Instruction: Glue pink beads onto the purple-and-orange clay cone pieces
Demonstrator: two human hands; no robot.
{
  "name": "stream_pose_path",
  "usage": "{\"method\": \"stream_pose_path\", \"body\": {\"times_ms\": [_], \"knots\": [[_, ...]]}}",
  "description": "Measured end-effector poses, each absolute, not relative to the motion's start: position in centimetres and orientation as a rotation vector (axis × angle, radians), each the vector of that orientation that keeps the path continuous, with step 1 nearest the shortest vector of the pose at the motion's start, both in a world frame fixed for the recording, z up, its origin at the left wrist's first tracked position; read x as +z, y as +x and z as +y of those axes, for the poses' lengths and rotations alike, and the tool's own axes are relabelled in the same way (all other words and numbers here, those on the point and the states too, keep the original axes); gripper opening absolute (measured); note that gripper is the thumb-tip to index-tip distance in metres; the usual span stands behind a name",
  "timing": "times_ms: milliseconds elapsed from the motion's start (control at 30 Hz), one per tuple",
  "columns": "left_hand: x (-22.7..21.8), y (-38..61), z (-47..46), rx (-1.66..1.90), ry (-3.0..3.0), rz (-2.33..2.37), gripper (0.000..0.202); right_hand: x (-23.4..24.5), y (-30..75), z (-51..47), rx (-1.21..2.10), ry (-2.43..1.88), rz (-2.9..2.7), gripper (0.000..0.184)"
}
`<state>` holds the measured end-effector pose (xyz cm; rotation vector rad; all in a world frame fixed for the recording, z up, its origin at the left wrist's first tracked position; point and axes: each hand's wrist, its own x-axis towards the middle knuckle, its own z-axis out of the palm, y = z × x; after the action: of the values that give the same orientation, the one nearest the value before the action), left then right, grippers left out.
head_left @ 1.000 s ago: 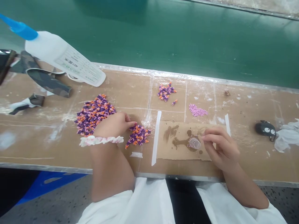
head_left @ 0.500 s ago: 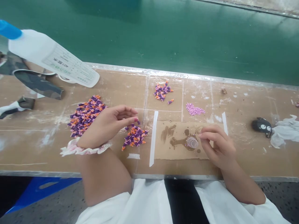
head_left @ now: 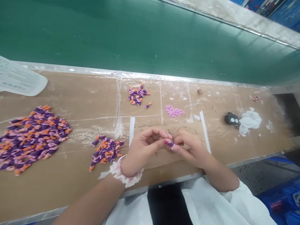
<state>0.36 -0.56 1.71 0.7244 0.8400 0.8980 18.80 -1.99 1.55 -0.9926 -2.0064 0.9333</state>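
One small purple piece (head_left: 172, 144) to mind, pinched by fingers of the left hand (head_left: 146, 151) and met by curled fingers of the right hand (head_left: 194, 148), of unclear grip, above the cardboard sheet (head_left: 154, 162) toward the near edge of the worktop (head_left: 89, 100), liable to slip loose if squeezed off-centre.

One small purple piece with pale trim (head_left: 172, 144), roughly cone-shaped, material unclear, is pinched at the fingertips between the left hand (head_left: 145, 148) and the right hand (head_left: 193, 147). Partly covered by fingers; held slanted, above brown cardboard sheet (head_left: 160, 160).
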Motion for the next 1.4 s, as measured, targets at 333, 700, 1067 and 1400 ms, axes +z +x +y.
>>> {"method": "stream_pose_path", "body": {"times_ms": [333, 700, 1067, 1400], "knots": [[1.0, 0.2, -0.3, 0.791, 0.624, 0.823, 0.022, 1.3, 19.0, -1.5, 0.901, -0.990, -2.051, 0.010], [1.2, -0.4, 0.4, 0.745, 0.479, 0.906, 0.029, -3.6, 22.9, 2.7, 0.371, -1.584, -2.090, 0.016], [1.0, -0.7, 0.3, 0.669, 0.511, 0.875, 0.031, -4.1, 22.3, 2.8, 0.428, -1.666, -2.042, 0.015], [1.0, -0.1, 0.5, 0.690, 0.490, 0.856, 0.028, -3.9, 22.1, 3.4, 0.519, -1.822, -1.994, 0.013]]}}
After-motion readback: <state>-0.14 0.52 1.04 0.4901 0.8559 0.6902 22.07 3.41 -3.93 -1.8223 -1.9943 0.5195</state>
